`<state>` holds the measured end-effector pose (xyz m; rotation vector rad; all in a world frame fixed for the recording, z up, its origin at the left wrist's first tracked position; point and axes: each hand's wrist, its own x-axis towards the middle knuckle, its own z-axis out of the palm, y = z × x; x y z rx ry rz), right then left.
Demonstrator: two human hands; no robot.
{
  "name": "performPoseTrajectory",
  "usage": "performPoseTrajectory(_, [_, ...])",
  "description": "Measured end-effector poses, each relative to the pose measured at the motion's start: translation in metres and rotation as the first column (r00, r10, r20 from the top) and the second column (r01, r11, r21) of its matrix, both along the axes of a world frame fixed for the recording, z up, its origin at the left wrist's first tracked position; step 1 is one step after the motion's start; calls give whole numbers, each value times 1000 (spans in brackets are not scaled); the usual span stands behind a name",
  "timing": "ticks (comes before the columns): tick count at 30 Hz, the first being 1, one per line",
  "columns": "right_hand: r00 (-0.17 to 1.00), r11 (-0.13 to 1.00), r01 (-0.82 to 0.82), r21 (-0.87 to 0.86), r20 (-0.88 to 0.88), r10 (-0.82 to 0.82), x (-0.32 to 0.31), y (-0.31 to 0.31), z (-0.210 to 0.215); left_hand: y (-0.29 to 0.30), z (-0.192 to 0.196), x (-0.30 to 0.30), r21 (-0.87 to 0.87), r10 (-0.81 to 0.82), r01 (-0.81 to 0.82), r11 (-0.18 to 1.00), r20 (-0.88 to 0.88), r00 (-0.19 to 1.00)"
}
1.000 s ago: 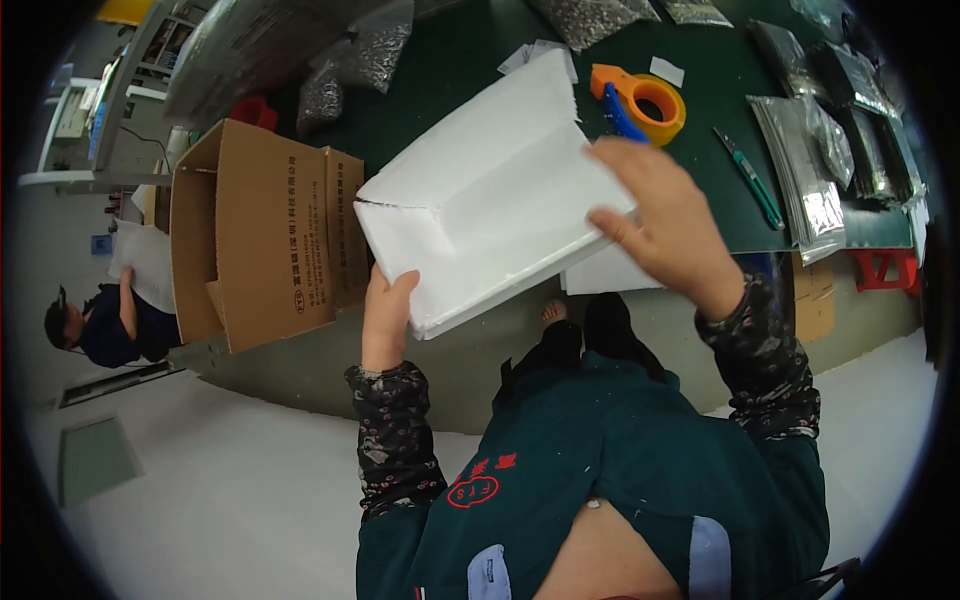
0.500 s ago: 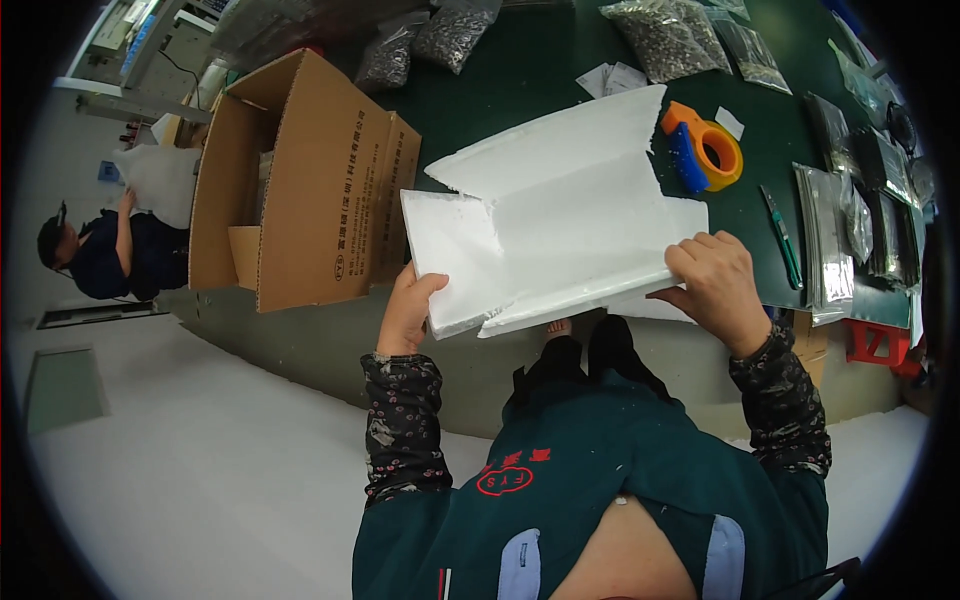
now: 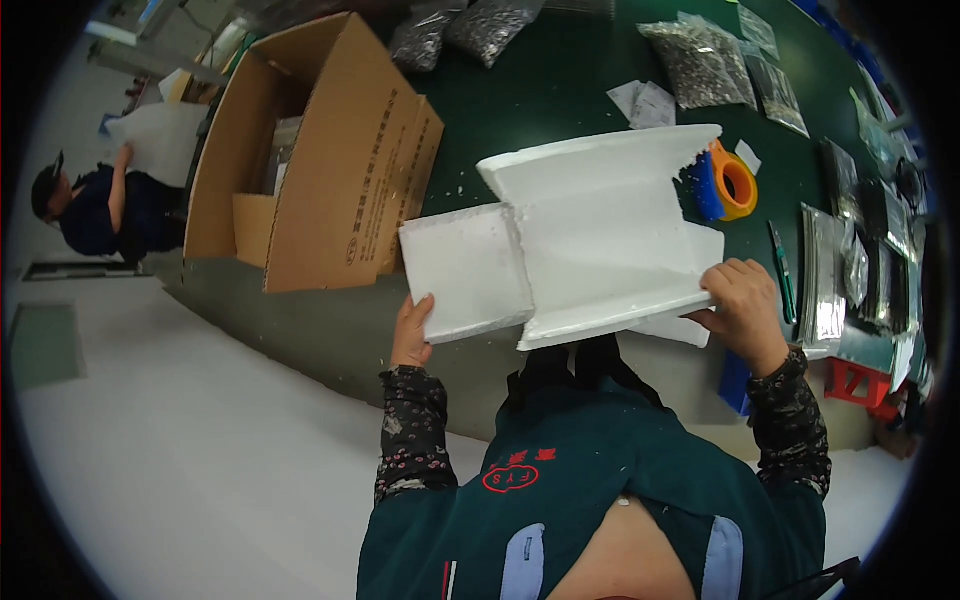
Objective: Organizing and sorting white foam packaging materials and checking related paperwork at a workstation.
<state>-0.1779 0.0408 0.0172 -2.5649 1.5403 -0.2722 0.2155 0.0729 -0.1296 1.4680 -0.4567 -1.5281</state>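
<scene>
A white foam sheet point(image 3: 610, 230) with ragged edges is held in front of me, over the near edge of the table. Its left part, a squarish flap, meets the curved larger part along a rough line. At the lower left edge of the flap, my left hand point(image 3: 411, 335) grips with the thumb on top. My right hand point(image 3: 748, 310) is closed on the near right corner of the sheet. Beyond the far right corner sits an orange and blue tape dispenser point(image 3: 738, 190), partly covered by the foam.
An open cardboard box point(image 3: 340, 170) stands on the left. Bags of small metal parts point(image 3: 700, 65) lie at the back, with paper slips point(image 3: 650, 105) nearby. A green cutter knife point(image 3: 781, 272) and flat plastic packets point(image 3: 822, 280) are on the right. Another person point(image 3: 105, 205) stands far left.
The foam sheet has shifted a little to the right, and its left flap faces me more broadly. Both hands keep their grip. The whole view has turned slightly.
</scene>
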Motion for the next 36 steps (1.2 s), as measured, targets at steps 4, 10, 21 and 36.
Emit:
performPoseTrajectory(4, [999,999,-32,-6,-12,32,-8,-6,1,22,-18,-16,23,135,-133,991,-101,986])
performPoseTrajectory(10, [997,996,43,-79,-56,-48,-13,-2,-10,97,-53,-23,75,520,-538,840,-399,755])
performPoseTrajectory(21, [982,984,-170,-56,-87,165,2,-12,-10,229,-139,-7,362,640,-678,640,237,731])
performPoseTrajectory(36, [977,859,-205,-468,-145,155,15,-26,23,300,-104,-35,461,-231,-580,672,874,427])
